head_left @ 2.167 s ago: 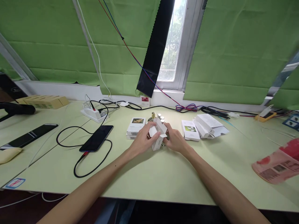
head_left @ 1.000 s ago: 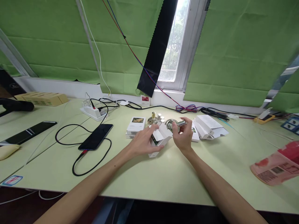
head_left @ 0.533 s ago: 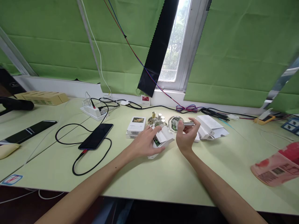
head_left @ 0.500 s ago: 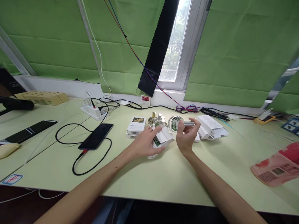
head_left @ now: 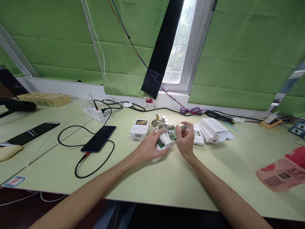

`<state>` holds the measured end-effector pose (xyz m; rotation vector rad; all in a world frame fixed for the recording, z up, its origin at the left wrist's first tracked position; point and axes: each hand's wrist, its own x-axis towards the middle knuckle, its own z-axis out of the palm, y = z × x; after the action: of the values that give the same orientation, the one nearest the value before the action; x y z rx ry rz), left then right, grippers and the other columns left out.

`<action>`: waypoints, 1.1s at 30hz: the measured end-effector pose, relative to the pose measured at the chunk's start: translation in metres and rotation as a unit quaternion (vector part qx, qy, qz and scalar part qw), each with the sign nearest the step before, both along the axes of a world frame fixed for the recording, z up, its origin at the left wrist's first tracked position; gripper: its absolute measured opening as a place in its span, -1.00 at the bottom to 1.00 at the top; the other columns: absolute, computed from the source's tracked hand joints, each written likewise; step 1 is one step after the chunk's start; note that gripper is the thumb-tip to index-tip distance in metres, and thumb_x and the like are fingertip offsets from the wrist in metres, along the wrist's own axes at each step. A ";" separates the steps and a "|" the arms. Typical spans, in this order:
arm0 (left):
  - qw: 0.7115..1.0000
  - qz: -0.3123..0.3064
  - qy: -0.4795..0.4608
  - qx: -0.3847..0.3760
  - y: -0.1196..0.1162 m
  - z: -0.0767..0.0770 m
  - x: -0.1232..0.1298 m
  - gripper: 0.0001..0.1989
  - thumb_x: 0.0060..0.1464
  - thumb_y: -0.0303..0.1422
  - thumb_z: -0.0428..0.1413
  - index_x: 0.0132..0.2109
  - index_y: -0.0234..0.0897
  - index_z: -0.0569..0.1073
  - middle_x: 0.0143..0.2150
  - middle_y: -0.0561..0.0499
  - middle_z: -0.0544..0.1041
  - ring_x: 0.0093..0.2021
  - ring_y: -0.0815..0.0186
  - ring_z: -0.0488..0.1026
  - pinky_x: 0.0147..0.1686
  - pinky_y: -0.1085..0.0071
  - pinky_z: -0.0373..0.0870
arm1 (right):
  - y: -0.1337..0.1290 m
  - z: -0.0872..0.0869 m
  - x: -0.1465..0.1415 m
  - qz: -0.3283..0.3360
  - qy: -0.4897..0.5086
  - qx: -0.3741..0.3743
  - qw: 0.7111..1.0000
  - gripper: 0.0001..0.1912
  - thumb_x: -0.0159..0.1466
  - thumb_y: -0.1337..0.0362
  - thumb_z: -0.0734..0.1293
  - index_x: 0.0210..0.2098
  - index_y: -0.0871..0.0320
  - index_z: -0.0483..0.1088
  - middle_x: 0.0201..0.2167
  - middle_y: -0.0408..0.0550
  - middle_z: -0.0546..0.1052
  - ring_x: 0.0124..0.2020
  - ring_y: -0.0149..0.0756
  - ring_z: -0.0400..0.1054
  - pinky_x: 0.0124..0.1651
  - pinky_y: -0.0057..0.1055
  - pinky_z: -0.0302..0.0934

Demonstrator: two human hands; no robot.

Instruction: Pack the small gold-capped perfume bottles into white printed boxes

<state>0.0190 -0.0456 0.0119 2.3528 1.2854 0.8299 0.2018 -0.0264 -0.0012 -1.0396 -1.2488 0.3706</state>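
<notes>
My left hand [head_left: 149, 148] is wrapped around a small white box [head_left: 161, 145] with a green leaf picture and an open flap end, tilted up off the table. My right hand [head_left: 186, 142] pinches the silver cap of a perfume bottle [head_left: 171, 133], a flat rounded glass one with a white-flower picture. The bottle lies on its side against the box's open end; whether it is partly inside I cannot tell. Behind my left hand, several perfume bottles [head_left: 156, 122] with gold and silver caps stand close together. Right of my right hand lies another white box [head_left: 198, 135].
Two stacked white boxes [head_left: 139, 128] sit to the left. An opened white carton [head_left: 214, 128] lies on the right. A phone [head_left: 98, 139] with a black cable, a power strip [head_left: 96, 115], and a pink patterned packet [head_left: 283, 170] are also on the table.
My right hand has moved left and slightly down, bringing the perfume bottle to the open end of the box. The left hand still holds the box in nearly the same place.
</notes>
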 end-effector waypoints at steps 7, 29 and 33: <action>1.000 0.004 -0.007 0.006 0.001 -0.004 0.000 -0.27 0.07 -0.04 0.25 0.33 -0.09 0.24 0.11 -0.14 0.45 0.05 0.00 0.47 0.00 0.13 0.44 | 0.002 0.001 0.001 0.024 0.013 -0.036 0.999 -0.70 0.33 0.03 0.32 -0.13 0.10 0.26 -0.61 -0.33 0.25 -0.62 -0.43 0.15 -0.56 -0.50 0.07; 1.000 -0.001 -0.016 0.026 0.000 -0.007 0.004 -0.31 0.05 -0.08 0.24 0.26 -0.16 0.23 0.21 -0.16 0.44 0.12 -0.02 0.46 -0.03 0.11 0.48 | 0.010 -0.008 0.003 0.133 0.011 -0.099 0.986 -0.69 0.26 0.02 0.38 -0.17 0.07 0.28 -0.63 -0.32 0.26 -0.60 -0.43 0.16 -0.55 -0.51 0.04; 0.999 0.007 -0.034 0.026 -0.001 -0.012 0.006 -0.33 0.04 -0.08 0.26 0.23 -0.15 0.25 0.21 -0.14 0.44 0.13 0.01 0.46 0.02 0.09 0.47 | 0.011 -0.009 0.002 0.140 0.015 -0.110 0.984 -0.68 0.25 0.02 0.39 -0.18 0.07 0.28 -0.61 -0.32 0.27 -0.60 -0.44 0.15 -0.55 -0.51 0.04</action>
<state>0.0253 -0.0463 0.0001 2.3354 1.2694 0.9507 0.2041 -0.0153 -0.0097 -1.0402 -1.3517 0.7526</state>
